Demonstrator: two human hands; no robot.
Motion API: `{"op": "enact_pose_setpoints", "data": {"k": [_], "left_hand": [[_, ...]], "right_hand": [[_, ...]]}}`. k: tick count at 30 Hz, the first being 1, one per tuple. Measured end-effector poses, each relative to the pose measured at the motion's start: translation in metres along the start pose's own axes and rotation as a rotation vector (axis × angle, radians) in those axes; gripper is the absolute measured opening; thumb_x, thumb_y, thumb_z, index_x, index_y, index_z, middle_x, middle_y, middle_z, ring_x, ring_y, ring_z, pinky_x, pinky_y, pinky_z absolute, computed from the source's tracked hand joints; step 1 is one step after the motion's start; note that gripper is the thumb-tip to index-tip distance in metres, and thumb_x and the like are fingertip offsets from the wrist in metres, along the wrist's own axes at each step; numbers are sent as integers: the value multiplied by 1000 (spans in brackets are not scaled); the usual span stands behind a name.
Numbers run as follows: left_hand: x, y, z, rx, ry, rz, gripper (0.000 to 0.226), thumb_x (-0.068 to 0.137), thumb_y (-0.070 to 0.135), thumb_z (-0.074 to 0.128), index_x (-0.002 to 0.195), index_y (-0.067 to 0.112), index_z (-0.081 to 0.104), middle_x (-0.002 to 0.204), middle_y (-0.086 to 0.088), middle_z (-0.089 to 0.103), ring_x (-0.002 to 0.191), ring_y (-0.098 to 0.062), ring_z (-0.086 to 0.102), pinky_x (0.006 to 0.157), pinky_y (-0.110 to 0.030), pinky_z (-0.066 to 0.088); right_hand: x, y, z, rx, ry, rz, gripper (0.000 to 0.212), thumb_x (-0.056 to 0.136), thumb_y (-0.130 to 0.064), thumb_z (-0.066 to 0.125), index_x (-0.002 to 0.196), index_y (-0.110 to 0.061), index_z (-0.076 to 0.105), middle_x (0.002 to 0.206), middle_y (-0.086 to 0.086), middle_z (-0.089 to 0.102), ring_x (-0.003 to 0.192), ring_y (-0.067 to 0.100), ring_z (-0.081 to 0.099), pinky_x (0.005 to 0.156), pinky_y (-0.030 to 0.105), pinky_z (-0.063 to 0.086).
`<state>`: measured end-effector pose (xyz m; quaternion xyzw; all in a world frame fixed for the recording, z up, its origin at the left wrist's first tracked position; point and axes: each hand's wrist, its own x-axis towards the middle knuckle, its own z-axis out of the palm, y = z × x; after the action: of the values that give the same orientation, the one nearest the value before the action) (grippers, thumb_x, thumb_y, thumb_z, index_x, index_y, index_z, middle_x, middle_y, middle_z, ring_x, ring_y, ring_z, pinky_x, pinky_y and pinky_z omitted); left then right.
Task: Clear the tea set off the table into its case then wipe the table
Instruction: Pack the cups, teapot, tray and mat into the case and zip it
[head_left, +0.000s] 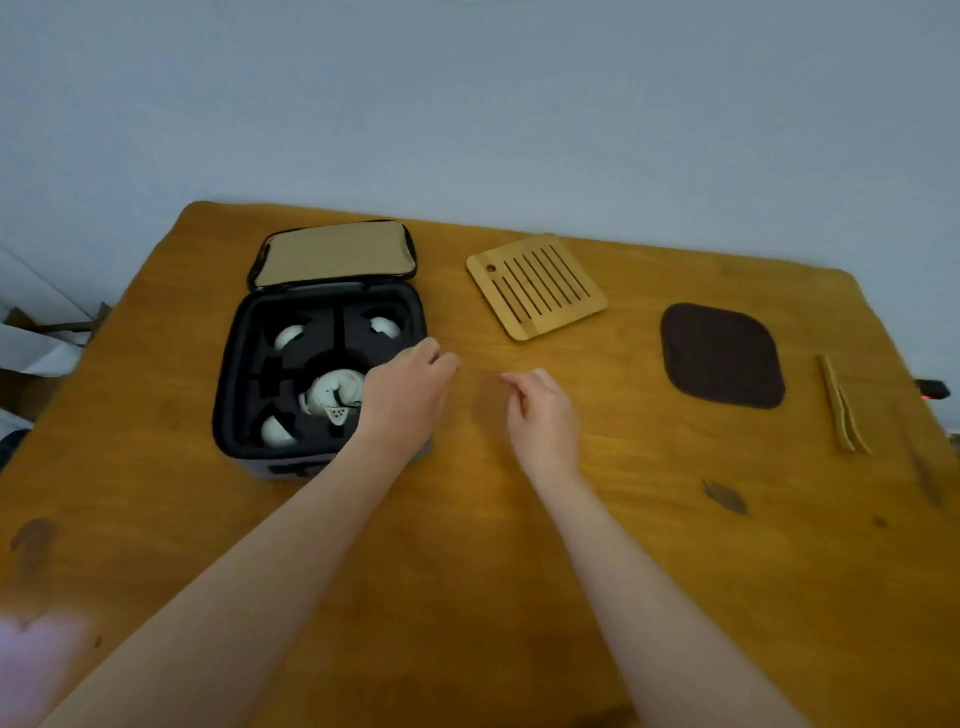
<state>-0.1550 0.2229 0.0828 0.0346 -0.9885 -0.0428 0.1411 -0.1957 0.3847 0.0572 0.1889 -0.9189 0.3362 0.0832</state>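
Sitting near the back-left corner of the table (467, 571), the case (228, 395) is open w/ its lid (332, 254) flipped back. A white teapot (332, 395) and three white cups (288, 336) are bedded in its black foam cut-outs. Not yet packed: the slatted bamboo tray (535, 286) near the back edge, the dark cloth (722, 356) toward the right edge, and the bamboo tongs (841, 405) just beside that edge, well apart from the case.

Handling, as a guess: the tray looks stiff, light and not fragile. It is prob. best taken by two opposite edges and kept flat, so it goes in over the crockery w/o knocking it. The tongs look thin & light, easy to pinch mid-length. The cloth is soft & floppy and will bunch in a grip; it is likely wanted for the wipe, so best left out till last. Teapot & cups look ceramic, i.e. breakable, so nothing should drop on them.

The person's left hand (402, 395) hovers over the case's right wall, palm down, fingers loosely curled, holding nothing. The right hand (543, 415) hovers over bare table between case and cloth, fingers loosely bent, thumb & forefinger near each other w/ nothing visible between them. Both forearms reach in from the front edge.
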Motion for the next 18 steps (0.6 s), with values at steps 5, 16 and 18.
{"op": "enact_pose_setpoints", "data": {"k": [5,16,18], "left_hand": [[20,82,18,-176,-30,-17,19,88,10,61,104,17,69,97,0,57,86,-18,57,54,-32,49],[117,142,123,-812,-174,-1036,41,89,28,66,126,17,50,127,-6,54,106,-26,59,92,-38,52],[133,131,135,-905,-45,-1252,40,85,31,68,117,18,48,122,-8,55,97,-29,62,87,-42,55]], "right_hand": [[-2,85,-54,-72,-25,91,26,90,-5,54,110,-11,70,101,2,65,92,22,62,76,32,49],[-11,246,-140,-103,-78,187,26,93,-9,56,114,-17,67,104,-5,61,92,17,61,76,32,53],[-11,257,-142,-69,-92,184,26,92,-8,57,114,-17,67,104,-8,60,93,14,60,79,33,54]]}}
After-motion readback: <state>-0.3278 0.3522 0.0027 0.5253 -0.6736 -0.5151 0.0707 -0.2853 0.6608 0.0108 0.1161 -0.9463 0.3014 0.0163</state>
